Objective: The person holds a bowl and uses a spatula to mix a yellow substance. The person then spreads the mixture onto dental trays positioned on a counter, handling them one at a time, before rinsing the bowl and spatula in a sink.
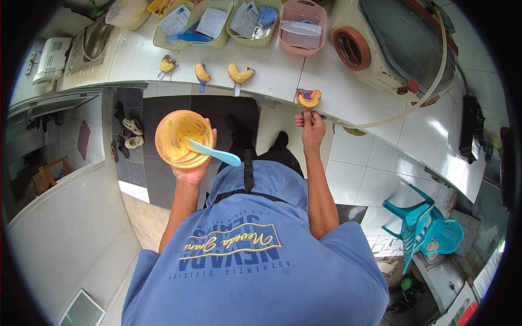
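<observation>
My left hand (pixel 190 173) cups an orange mixing bowl (pixel 182 137) from below; yellow paste coats its inside, and a light blue spatula (pixel 213 154) rests in it with the handle sticking out to the right. My right hand (pixel 311 128) pinches the handle of a dental tray (pixel 308 99) filled with yellow paste, held at the edge of the white tiled counter (pixel 283 70). Three more filled trays (pixel 238 74) (pixel 202 73) (pixel 167 65) lie in a row on the counter to the left.
Plastic baskets, a pink one (pixel 302 24) and pale green ones (pixel 209 24) with papers, line the back of the counter. A beige machine with a round port (pixel 380 38) stands at right, with a hose. Sandals (pixel 130 133) lie on the dark floor. A teal plastic chair (pixel 427 228) stands lower right.
</observation>
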Tool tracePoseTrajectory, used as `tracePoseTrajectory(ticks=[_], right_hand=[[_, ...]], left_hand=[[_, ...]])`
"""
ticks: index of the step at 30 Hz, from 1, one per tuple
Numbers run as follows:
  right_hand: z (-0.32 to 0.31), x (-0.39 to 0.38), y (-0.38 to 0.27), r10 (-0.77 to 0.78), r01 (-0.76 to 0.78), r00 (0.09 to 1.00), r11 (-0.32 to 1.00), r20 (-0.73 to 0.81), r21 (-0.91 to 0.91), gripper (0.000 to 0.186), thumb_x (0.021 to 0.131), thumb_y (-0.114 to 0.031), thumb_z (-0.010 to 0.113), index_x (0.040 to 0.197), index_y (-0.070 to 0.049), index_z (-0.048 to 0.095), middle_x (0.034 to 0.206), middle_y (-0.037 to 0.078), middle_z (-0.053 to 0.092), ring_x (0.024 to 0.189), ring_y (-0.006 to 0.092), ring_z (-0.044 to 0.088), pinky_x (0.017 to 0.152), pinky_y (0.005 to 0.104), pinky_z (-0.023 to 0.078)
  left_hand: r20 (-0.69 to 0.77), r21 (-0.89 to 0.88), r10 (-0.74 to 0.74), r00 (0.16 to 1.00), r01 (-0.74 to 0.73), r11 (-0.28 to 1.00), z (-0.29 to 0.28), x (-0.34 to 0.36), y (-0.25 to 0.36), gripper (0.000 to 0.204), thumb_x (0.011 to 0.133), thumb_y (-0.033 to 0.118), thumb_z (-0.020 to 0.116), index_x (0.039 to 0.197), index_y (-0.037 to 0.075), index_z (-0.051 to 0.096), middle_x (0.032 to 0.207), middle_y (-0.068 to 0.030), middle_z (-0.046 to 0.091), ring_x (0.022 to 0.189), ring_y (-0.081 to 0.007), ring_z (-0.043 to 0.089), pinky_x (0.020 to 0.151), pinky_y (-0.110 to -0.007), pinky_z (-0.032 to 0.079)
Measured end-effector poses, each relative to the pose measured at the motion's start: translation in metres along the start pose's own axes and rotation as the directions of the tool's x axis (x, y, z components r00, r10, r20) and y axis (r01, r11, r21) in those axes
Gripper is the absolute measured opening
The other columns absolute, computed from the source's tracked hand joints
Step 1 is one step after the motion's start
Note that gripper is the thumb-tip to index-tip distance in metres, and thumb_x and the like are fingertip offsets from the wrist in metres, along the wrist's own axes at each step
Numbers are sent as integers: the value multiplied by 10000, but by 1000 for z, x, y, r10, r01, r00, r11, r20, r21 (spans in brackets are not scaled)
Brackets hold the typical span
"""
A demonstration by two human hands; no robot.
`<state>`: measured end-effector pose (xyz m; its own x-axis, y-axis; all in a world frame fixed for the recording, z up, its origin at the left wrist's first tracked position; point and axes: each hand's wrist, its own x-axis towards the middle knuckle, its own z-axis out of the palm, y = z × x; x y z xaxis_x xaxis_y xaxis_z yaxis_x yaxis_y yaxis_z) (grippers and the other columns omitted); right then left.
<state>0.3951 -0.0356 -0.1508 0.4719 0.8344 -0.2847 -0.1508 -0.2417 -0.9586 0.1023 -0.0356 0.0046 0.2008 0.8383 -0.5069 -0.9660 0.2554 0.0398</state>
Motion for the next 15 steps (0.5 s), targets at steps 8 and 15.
tracePoseTrajectory(ticks=[8,15], right_hand=[[4,-3,-13,-71,72,997,997,-23,35,257,985,-187,531,921,44,623,764,95,684,622,108,617,596,251,520],[-3,0,-3,-30,31,999,996,-11,80,270,988,-198,524,919,44,622,765,97,684,621,111,617,603,250,520]], left_hand=[[24,28,11,1000,-12,1000,0,-2,1,547,888,423,593,1321,97,518,1343,-140,525,1299,-316,449,1124,-480,332],[-39,-20,13,999,-14,1000,1,2,2,542,860,479,606,1270,126,561,1272,-130,573,1268,-331,475,1116,-511,324]])
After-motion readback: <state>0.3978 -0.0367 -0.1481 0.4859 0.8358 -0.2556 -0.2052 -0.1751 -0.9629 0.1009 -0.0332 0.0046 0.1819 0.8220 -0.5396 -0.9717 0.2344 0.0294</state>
